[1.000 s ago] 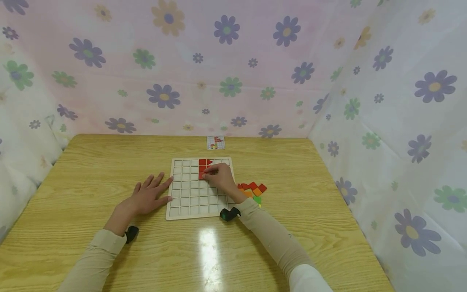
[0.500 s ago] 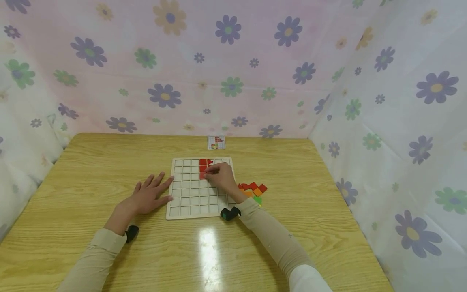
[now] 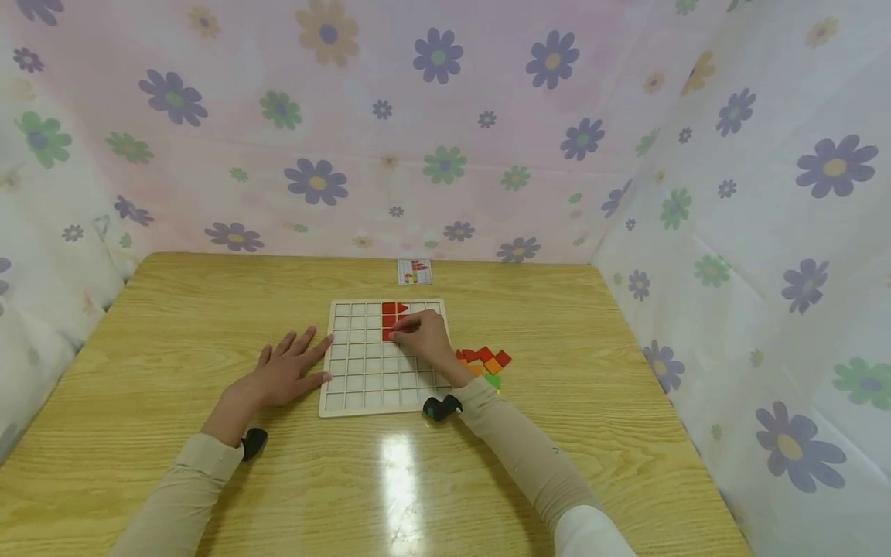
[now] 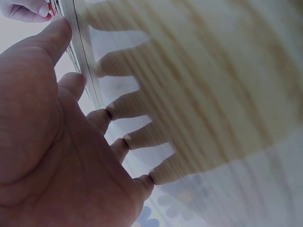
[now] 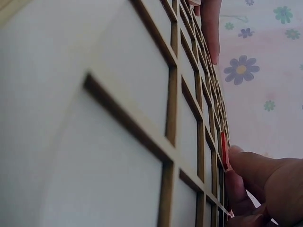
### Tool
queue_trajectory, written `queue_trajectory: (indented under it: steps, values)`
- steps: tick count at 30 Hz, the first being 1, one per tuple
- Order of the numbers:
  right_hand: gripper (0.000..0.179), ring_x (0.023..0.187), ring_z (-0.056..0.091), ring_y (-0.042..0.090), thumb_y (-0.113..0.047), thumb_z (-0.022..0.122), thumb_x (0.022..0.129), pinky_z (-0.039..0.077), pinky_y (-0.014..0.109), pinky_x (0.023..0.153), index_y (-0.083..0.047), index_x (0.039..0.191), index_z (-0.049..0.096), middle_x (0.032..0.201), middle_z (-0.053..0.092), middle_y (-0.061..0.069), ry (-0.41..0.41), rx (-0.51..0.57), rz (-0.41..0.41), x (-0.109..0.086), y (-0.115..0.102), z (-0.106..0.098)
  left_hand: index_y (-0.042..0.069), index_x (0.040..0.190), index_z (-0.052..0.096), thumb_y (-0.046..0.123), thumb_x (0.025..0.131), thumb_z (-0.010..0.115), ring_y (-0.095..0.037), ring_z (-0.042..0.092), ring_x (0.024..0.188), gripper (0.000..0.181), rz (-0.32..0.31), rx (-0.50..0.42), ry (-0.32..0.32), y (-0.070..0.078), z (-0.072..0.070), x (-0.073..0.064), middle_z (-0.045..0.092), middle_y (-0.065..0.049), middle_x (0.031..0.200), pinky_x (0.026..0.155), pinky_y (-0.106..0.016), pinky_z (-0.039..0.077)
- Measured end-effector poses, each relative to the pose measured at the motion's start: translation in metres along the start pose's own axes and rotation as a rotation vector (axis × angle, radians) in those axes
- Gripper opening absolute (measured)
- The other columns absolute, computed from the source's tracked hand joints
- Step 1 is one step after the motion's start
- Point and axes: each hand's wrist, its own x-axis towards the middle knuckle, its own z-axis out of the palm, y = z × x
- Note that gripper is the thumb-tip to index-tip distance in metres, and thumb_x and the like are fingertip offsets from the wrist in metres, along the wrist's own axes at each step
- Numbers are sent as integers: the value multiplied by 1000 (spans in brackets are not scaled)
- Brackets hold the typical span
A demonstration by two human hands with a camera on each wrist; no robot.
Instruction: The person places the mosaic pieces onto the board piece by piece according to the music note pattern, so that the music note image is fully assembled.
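Observation:
On the table lies a square wooden grid board (image 3: 365,379) with raised dividers between its cells. Red tiles (image 3: 388,309) fill several cells near its far edge, one with a pointed tip. My right hand (image 3: 425,340) reaches over the board, thumb and fingers drawn together at a red tile (image 5: 224,146) in the third row; the fingers hide part of it. The left hand (image 3: 281,375) lies spread at the board's left side, with thumb and index fingertips touching its rim. In the left wrist view the palm (image 4: 61,146) shows, with fingertips on the glossy tabletop.
To the right of the board are loose red, orange and green tiles (image 3: 486,360), partly behind the right wrist. A small printed card (image 3: 414,271) with a coloured pattern lies beyond the board. Flowered curtains (image 3: 445,116) stand around the wooden table (image 3: 209,302).
The hands hold nearly the same pose over the board. The head view has shifted very slightly, and the fingers stay at the same red tile.

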Motion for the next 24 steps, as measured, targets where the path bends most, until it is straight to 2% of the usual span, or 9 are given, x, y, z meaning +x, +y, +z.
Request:
queue_trajectory:
  steps: [5, 10, 14, 19, 24]
  values:
    - [10, 85, 72, 19, -11, 80, 89, 57, 30, 81, -3, 95, 81, 97, 78, 10, -42, 23, -4, -2, -3, -3, 12, 163, 27, 49, 104, 53, -57, 3, 150, 74, 1, 3, 4, -1, -1, -1, 10, -26, 168, 111, -79, 2]
    - [16, 89, 71, 19, -16, 77, 93, 55, 31, 80, -3, 102, 79, 100, 77, 9, -105, -22, 0, -4, -9, -12, 12, 162, 27, 49, 104, 53, -57, 3, 150, 74, 1, 0, 9, -1, -3, -1, 10, -27, 168, 111, -79, 1]
    - [24, 92, 70, 22, -19, 74, 96, 52, 28, 75, -2, 112, 76, 102, 76, 9, -181, -69, -19, -7, -13, -24, 11, 162, 27, 48, 104, 54, -58, 3, 150, 73, 5, -7, 3, 1, -2, -1, 10, -27, 168, 111, -80, 1]
    - [25, 90, 68, 21, -18, 73, 96, 45, 25, 68, -1, 114, 76, 103, 76, 8, -243, -115, -80, -13, -8, -48, 15, 163, 26, 50, 104, 52, -56, 2, 151, 73, 10, -10, 13, -5, 5, 0, 9, -25, 168, 111, -80, -1]
    - [27, 86, 62, 18, -20, 71, 98, 43, 27, 66, -1, 118, 74, 105, 75, 8, -286, -203, -116, -17, 6, -82, 17, 163, 28, 53, 103, 51, -57, 2, 150, 73, 29, -24, 38, -6, 6, -1, 11, -26, 168, 110, -81, 0]
